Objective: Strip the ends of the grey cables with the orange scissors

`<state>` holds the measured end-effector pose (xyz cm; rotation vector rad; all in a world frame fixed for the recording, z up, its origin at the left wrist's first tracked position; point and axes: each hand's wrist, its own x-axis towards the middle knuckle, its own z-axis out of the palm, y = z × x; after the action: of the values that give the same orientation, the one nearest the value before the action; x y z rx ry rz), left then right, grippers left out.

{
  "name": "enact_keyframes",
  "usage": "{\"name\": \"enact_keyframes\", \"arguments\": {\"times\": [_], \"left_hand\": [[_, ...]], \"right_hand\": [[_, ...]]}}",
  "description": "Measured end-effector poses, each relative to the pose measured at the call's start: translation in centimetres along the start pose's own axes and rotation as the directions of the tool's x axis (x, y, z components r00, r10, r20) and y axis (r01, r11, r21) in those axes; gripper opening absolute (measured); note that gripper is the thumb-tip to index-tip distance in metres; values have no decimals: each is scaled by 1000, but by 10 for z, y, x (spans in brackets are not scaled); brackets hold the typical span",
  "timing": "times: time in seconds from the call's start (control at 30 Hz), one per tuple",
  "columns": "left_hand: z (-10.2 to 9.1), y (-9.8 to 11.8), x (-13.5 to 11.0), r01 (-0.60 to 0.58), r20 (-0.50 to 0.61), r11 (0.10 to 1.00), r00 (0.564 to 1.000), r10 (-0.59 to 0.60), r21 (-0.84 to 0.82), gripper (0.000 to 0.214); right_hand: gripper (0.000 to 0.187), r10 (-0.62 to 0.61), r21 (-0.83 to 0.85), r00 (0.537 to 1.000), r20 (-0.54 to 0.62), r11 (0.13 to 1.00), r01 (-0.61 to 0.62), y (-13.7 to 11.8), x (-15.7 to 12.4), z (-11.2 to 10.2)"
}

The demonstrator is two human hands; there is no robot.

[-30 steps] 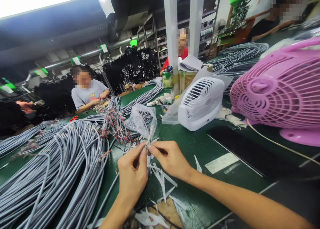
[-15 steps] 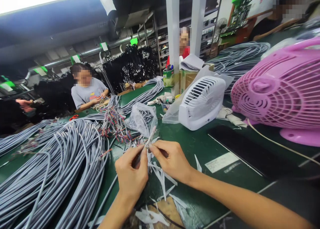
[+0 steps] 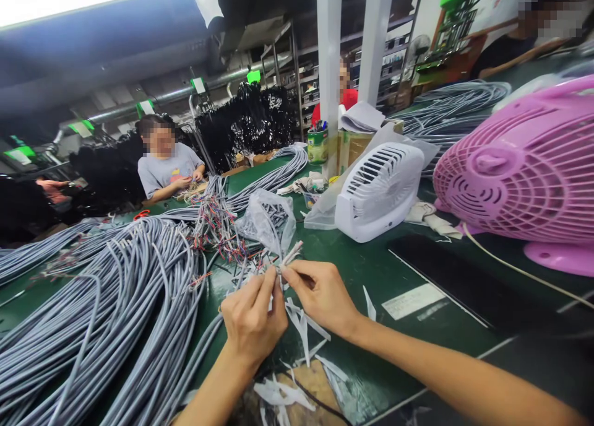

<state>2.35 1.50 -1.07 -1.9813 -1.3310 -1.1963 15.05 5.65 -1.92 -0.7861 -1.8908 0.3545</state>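
Pinching the pale cable end (image 3: 294, 251) with your left hand (image 3: 256, 313) and right hand (image 3: 322, 291), fingertips close together, you have white strips (image 3: 281, 394) nearby and grey cables (image 3: 134, 290) on the left

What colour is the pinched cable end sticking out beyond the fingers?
The cable end looks whitish, faintly pinkish; best seen in the head view.

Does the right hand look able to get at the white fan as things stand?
Probably yes: green tabletop lies between the right hand and the white fan, with nothing visibly blocking, though that hand pinches a pale cable end.
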Motion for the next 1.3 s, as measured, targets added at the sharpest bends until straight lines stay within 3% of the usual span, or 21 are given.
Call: {"name": "enact_keyframes", "arguments": {"times": [0.07,0.2,0.33,0.5,0.77,0.93,1.0,1.07,1.13,1.2,1.3], "left_hand": [[-2,1,2,41,41,999,998,-40,-2,21],[-7,2,9,258,163,955,958,-234,-144,20],[-7,1,11,389,152,894,920,-362,-223,17],[-7,1,10,303,50,930,953,-299,-210,15],[-8,4,10,227,24,955,974,-227,-190,13],[-7,5,5,121,-15,983,992,-124,-140,15],[-4,1,4,150,11,982,989,-149,-118,16],[1,-6,5,295,104,949,953,-284,-113,15],[4,-12,8,492,221,858,862,-456,-149,15],[5,-12,11,613,292,754,785,-547,-235,17],[-1,-2,15,638,321,689,770,-552,-344,22]], "right_hand": [[38,-51,-27,998,-45,998,50,-1,-2,2],[34,-234,-170,966,-107,962,214,-2,-4,3],[34,-208,-184,977,-55,964,195,-1,-1,-3],[30,-213,-167,969,-125,967,191,0,2,-8],[33,-223,-182,970,-98,962,203,0,2,-7],[32,-115,-50,992,-56,992,112,-1,3,-7],[35,-142,11,988,-66,990,143,-6,-1,-8],[37,-301,49,949,-95,951,306,-12,-5,-9],[39,-447,69,888,-110,888,456,-16,-9,-10],[37,-390,74,917,-87,915,396,-14,-9,-10],[31,-139,53,990,-20,989,140,-5,-1,-9]]}}
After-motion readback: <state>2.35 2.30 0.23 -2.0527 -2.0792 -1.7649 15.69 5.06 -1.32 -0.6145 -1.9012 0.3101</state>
